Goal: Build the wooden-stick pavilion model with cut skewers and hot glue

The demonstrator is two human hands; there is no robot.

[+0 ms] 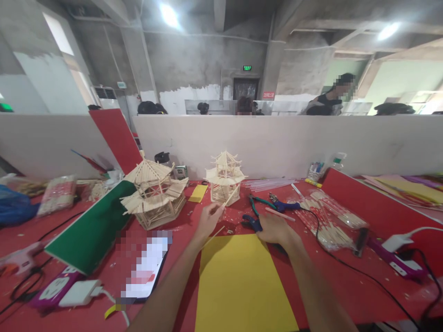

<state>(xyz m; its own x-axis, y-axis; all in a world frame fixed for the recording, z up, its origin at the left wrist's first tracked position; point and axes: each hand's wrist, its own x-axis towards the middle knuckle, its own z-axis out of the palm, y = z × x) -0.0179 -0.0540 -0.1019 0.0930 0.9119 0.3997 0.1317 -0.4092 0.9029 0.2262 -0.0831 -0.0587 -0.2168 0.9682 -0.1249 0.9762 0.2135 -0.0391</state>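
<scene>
My left hand pinches a thin pale wooden stick, which points up and to the right in front of the smaller stick pagoda. My right hand is closed around blue pliers; their blue end shows left of my fingers, and the grip is partly hidden. Beyond it lie green-handled pliers and a blue glue gun. A yellow sheet covers the table between my forearms. Another loose stick lies beside my left wrist.
A larger stick pagoda stands left, beside a leaning green board. A phone lies near my left forearm. Bagged sticks, a black cable and a purple power strip are right. A white partition closes off the back.
</scene>
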